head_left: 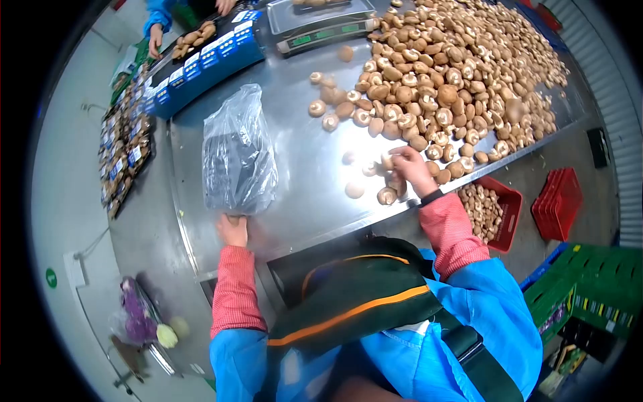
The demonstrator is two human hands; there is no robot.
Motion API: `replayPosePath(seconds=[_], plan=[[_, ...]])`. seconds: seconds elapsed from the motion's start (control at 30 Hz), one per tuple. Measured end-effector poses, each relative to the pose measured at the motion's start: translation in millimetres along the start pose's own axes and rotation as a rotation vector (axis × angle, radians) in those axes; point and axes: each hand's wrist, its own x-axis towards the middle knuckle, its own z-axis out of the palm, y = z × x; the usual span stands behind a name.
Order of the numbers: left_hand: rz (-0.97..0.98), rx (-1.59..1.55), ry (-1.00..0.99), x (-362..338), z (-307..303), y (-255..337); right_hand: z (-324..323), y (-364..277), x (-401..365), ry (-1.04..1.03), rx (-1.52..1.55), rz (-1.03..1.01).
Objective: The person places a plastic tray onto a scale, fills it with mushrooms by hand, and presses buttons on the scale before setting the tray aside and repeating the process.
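My right hand is over the near edge of the mushroom pile, its fingers closed on a pale-stemmed mushroom. Several loose mushrooms lie just beneath and beside it, one of them a stem-up mushroom by the table edge. My left hand is at the near end of a clear plastic bag that lies on the steel table. Something dark and flat shows through the bag. A small brown mushroom shows at the left fingertips, which the bag's edge partly hides.
A digital scale stands at the back, beside a blue printed carton. Another person's hand is by the carton. Packed mushroom bags lie at left. A red crate of mushrooms and green crates are at right.
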Motion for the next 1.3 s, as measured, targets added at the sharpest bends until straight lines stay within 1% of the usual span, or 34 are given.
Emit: replayPosePath(seconds=[0.03, 0.07, 0.1, 0.13, 0.17, 0.2, 0.23, 0.3, 0.33, 0.37, 0.4, 0.43, 0.47, 0.5, 0.57, 0.6, 0.63, 0.7, 0.73, 0.77, 0.83, 0.87, 0.9, 0.97, 1.0, 1.03, 1.1, 1.13, 1.17, 1.2, 1.23, 1.3], plan=[[0.033, 0.027, 0.007, -6, 3, 11, -20, -6, -15, 0.022, 0.323, 0.122], [0.064, 0.056, 0.017, -12, 9, 17, -44, -2, -25, -0.021, 0.556, 0.128], [0.14, 0.115, 0.042, 17, -38, -21, 4, 15, -28, -0.087, 0.862, 0.178], [0.213, 0.077, 0.07, 18, -30, -22, 3, 3, -35, -0.012, 0.907, 0.174], [0.285, 0.027, 0.101, 19, -16, -20, -3, -5, -38, -0.031, 0.93, 0.126], [0.331, 0.014, 0.112, 19, -6, -19, -4, -14, -37, 0.008, 0.929, 0.164], [0.258, -0.113, 0.042, 19, -12, -17, 2, -17, -37, 0.04, 0.946, 0.219], [0.101, -0.349, -0.102, 9, -30, -9, 5, -6, -28, -0.062, 0.761, 0.207], [-0.012, -0.443, -0.202, 0, -34, -3, 4, -8, -24, -0.11, 0.662, 0.196], [-0.126, -0.534, -0.302, -12, -37, 3, 2, -12, -21, -0.023, 0.511, 0.18], [-0.245, -0.625, -0.399, -23, -39, 12, 5, -29, -20, 0.061, 0.357, 0.166], [-0.259, -0.647, -0.509, -33, -43, 22, 3, -39, -17, 0.14, 0.2, 0.154], [-0.278, -0.665, -0.616, -45, -49, 33, -6, -14, 5, 0.284, -0.087, -0.066], [-0.296, -0.687, -0.717, -55, -52, 46, -3, -51, 1, 0.282, -0.425, -0.084], [-0.22, -0.699, -0.796, -68, -49, 80, -6, -59, 18, 0.409, -1.059, -0.325], [-0.178, -0.698, -0.838, -71, -48, 102, -2, -74, 22, 0.373, -1.158, -0.284], [-0.109, -0.662, -0.834, -73, -48, 130, -6, -61, 37, 0.406, -1.279, -0.399], [0.032, -0.585, -0.834, -68, -37, 196, -10, -42, 63, 0.357, -1.426, -0.442], [0.203, -0.544, -0.814, -65, -24, 224, -12, -45, 68, 0.332, -1.367, -0.47], [0.375, -0.499, -0.792, -60, -11, 253, -16, -50, 65, 0.359, -1.221, -0.458], [0.673, -0.521, -0.754, -53, 13, 315, -26, -70, 48, 0.411, -0.93, -0.425], [0.789, -0.476, -0.696, -50, 29, 339, -42, -79, 37, 0.307, -0.749, -0.276], [0.903, -0.432, -0.639, -50, 44, 360, -65, -65, 30, 0.127, -0.298, -0.121], [1.019, -0.311, -0.554, -50, 77, 390, -110, -57, -3, 0.092, 0.014, -0.092], [1.081, -0.255, -0.506, -49, 91, 403, -139, -43, -20, 0.171, -0.106, -0.122], [1.058, -0.146, -0.501, -49, 100, 414, -170, -28, -41, 0.249, -0.228, -0.146], [1.002, 0.078, -0.49, -55, 114, 427, -223, -12, -81, 0.365, -0.152, -0.065], [0.994, 0.108, -0.424, -60, 118, 430, -239, -8, -94, 0.491, -0.386, -0.116], [0.979, 0.144, -0.401, -63, 124, 432, -250, -2, -105, 0.613, -0.622, -0.168], [0.965, 0.18, -0.377, -66, 130, 432, -241, -24, -116, 0.728, -1.157, 0.295], [0.952, 0.213, -0.351, -68, 134, 433, -234, -39, -116, 0.735, -1.207, 0.442], [0.965, 0.186, -0.305, -71, 132, 435, -221, -26, -102, 0.729, -1.117, 0.052]])
